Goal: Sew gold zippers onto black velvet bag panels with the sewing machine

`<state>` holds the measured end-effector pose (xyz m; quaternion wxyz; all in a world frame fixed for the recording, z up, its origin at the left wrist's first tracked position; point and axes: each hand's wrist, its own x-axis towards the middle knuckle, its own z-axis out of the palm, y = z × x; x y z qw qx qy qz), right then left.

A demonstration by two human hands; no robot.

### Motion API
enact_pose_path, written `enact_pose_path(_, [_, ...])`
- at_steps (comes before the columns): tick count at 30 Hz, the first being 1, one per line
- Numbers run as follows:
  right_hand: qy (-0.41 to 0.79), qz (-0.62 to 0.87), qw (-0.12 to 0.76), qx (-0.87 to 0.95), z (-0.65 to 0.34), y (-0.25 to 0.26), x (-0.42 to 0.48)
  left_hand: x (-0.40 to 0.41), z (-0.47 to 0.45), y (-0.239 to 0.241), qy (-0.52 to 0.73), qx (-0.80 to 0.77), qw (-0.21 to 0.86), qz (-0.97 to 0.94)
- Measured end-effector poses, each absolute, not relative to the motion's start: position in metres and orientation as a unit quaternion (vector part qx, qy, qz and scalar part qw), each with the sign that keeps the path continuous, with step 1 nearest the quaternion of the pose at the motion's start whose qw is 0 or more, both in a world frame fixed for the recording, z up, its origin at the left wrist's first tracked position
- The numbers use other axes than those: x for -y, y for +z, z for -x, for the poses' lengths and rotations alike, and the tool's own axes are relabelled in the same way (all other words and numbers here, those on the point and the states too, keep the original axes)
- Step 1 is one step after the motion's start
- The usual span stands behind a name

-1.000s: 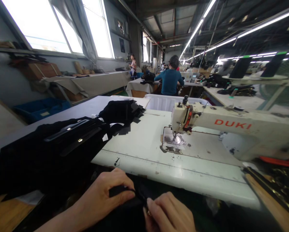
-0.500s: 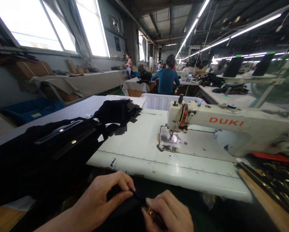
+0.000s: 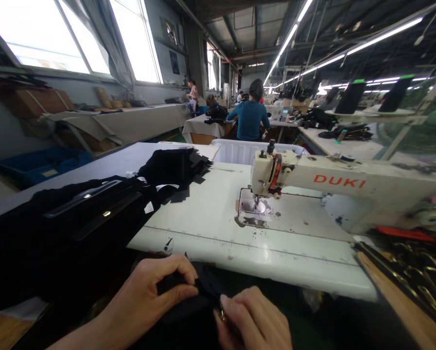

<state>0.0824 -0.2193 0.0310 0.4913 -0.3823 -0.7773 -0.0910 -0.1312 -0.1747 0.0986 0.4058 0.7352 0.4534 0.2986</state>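
Below the front edge of the sewing table, my left hand (image 3: 150,291) pinches a piece of black fabric (image 3: 194,313) between thumb and fingertips. Close beside it, my right hand (image 3: 256,316) is closed around a small gold-coloured metal fitting (image 3: 222,312), mostly covered by the fingers. A narrow black strip (image 3: 208,283) runs between the two hands; how it joins the fitting cannot be made out. The lower part of the fabric merges into the dark area under the table.
A DUKI sewing machine (image 3: 338,182) stands on the pale table (image 3: 203,238). Black fabric pieces (image 3: 94,218) are heaped at left. Gold-coloured metal hardware (image 3: 422,272) lies at right. A white bin (image 3: 232,153) is behind the table, and a person in a teal top (image 3: 252,119) sits beyond.
The black strip between my hands now shows longer. My left fingertips have shifted slightly left, and less of the gold-coloured fitting shows in my right hand.
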Motion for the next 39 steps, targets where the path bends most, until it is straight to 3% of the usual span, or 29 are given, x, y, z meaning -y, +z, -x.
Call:
enact_pose_path(8, [-0.062,0.406,0.518,0.75,-0.08,0.035,0.219,0.174,0.134,0.094,0.337,-0.365,0.37,-0.785])
enact_pose_path(14, [0.053,0.392,0.611,0.686,-0.077,0.035,0.217,0.17,0.135,0.093,0.328,-0.367,0.342,-0.8])
enact_pose_path(19, [0.111,0.404,0.546,0.726,-0.087,0.044,0.219,0.175,0.13,0.092,0.359,-0.355,0.34,-0.793])
enact_pose_path(39, [0.111,0.376,0.572,0.721,-0.088,0.052,0.22,0.178,0.125,0.098,0.309,-0.444,0.389,-0.746])
